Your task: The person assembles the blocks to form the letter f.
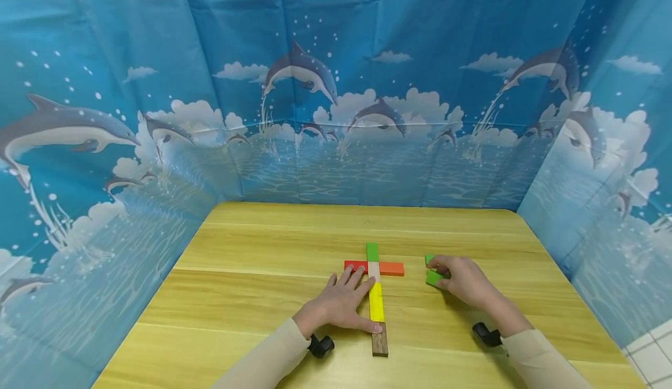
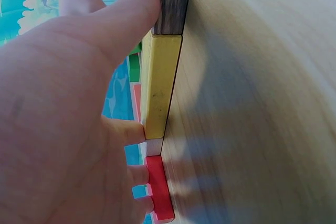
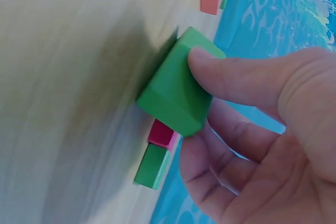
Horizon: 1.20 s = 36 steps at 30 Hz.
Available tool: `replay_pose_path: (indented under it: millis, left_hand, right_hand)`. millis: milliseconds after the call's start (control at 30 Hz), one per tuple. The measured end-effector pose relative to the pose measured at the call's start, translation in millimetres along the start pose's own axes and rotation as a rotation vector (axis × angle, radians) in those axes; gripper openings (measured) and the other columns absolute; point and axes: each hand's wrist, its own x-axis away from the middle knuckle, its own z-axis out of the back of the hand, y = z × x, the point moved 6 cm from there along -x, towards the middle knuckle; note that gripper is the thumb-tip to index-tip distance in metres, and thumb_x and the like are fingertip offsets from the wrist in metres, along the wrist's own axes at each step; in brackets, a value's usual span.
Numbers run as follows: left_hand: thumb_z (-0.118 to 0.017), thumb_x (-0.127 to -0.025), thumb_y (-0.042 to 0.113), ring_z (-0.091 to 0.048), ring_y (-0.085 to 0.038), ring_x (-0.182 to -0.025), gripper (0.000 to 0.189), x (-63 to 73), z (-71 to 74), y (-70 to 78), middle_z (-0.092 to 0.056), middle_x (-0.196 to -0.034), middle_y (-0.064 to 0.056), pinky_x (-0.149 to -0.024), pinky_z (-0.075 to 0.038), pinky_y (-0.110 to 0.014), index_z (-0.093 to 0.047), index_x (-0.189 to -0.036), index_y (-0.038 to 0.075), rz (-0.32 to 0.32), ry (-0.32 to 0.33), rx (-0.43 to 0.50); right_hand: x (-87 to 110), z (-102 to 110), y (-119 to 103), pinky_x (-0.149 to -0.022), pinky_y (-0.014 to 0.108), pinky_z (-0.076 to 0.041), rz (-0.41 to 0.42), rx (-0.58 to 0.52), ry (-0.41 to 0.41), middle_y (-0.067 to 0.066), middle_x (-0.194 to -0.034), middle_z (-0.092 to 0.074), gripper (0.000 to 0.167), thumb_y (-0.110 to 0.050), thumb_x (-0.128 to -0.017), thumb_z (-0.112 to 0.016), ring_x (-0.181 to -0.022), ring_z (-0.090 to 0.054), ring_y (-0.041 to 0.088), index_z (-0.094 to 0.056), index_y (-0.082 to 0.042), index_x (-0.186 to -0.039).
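Observation:
Flat wooden blocks lie in a cross on the table: a green block [image 1: 372, 252] at the far end, a red block [image 1: 354, 265] left, a white block [image 1: 374, 270] in the middle, an orange block [image 1: 391, 269] right, then a yellow block [image 1: 376, 302] and a dark brown block [image 1: 380, 340] nearest me. My left hand [image 1: 343, 303] spreads over it, thumb touching the brown block, fingertips at the yellow-white joint and the red block. To the right, my right hand [image 1: 464, 281] pinches another green block [image 3: 176, 85], tilted, between thumb and fingers.
Beyond the held block are a pink-red block [image 3: 163, 133] and a green block [image 3: 152, 165], end to end in the right wrist view. The wooden table [image 1: 252, 243] is bordered by a blue dolphin-print curtain [image 1: 336, 167] at the back and sides.

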Motion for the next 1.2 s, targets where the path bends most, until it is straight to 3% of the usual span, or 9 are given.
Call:
replay_pose_path:
  millis: [100,200,600,700,833,1200]
  left_hand:
    - [-0.054,-0.081,0.084,-0.002,-0.034,-0.154,0.107,0.6,1.0,0.6,-0.005,-0.169,-0.008,-0.116,-0.015,-0.063,-0.018,-0.163,0.026,0.001,-0.001,0.002]
    - [-0.054,-0.081,0.083,-0.002,-0.034,-0.154,0.107,1.2,1.0,1.0,-0.004,-0.169,-0.008,-0.116,-0.014,-0.063,-0.018,-0.163,0.026,0.000,-0.006,0.007]
    - [-0.053,-0.081,0.085,-0.002,-0.033,-0.154,0.109,0.7,0.1,-0.3,-0.004,-0.169,-0.009,-0.116,-0.015,-0.063,-0.017,-0.164,0.024,-0.010,-0.002,0.014]
    - [-0.053,-0.080,0.085,-0.002,-0.033,-0.154,0.109,0.4,0.5,0.2,-0.004,-0.169,-0.009,-0.116,-0.015,-0.063,-0.017,-0.164,0.024,-0.003,-0.005,0.012]
    - [-0.053,-0.080,0.085,-0.002,-0.033,-0.154,0.109,-0.2,-0.3,0.1,-0.004,-0.169,-0.009,-0.116,-0.015,-0.063,-0.017,-0.164,0.024,-0.003,-0.004,0.005]
    - [-0.052,-0.080,0.086,-0.001,-0.032,-0.154,0.109,-3.2,-2.3,-2.7,-0.003,-0.169,-0.008,-0.116,-0.015,-0.063,-0.017,-0.164,0.025,0.001,-0.002,-0.003]
  right_hand:
    - [-0.8,2,-3,-0.063,0.035,-0.043,0.028,0.005,-0.020,0.000,-0.085,-0.062,0.041,0.000,-0.083,-0.080,-0.071,-0.052,0.015,-0.071,-0.009,-0.122]
    - [-1.3,3,-5,-0.060,0.036,-0.035,0.035,0.002,-0.035,-0.002,-0.076,-0.053,0.040,0.000,-0.084,-0.079,-0.065,-0.041,0.013,-0.071,-0.011,-0.122]
    - [-11.6,9,-12,-0.060,0.034,-0.033,0.052,0.001,0.008,-0.002,-0.067,-0.044,0.033,-0.003,-0.086,-0.079,-0.059,-0.032,0.010,-0.070,-0.008,-0.118]
    - [-16.0,11,-13,-0.063,0.034,-0.044,0.029,-0.017,0.023,-0.002,-0.077,-0.057,0.034,-0.005,-0.087,-0.078,-0.065,-0.048,0.009,-0.070,-0.008,-0.120]
    - [-22.3,11,-11,-0.073,0.041,-0.055,-0.005,-0.053,0.054,0.004,-0.101,-0.068,0.035,-0.006,-0.089,-0.077,-0.086,-0.065,0.017,-0.068,-0.011,-0.123]
    - [-44.9,14,-12,-0.072,0.042,-0.055,-0.034,-0.087,0.196,0.007,-0.102,-0.068,0.036,-0.009,-0.090,-0.077,-0.087,-0.065,0.022,-0.067,-0.013,-0.123]
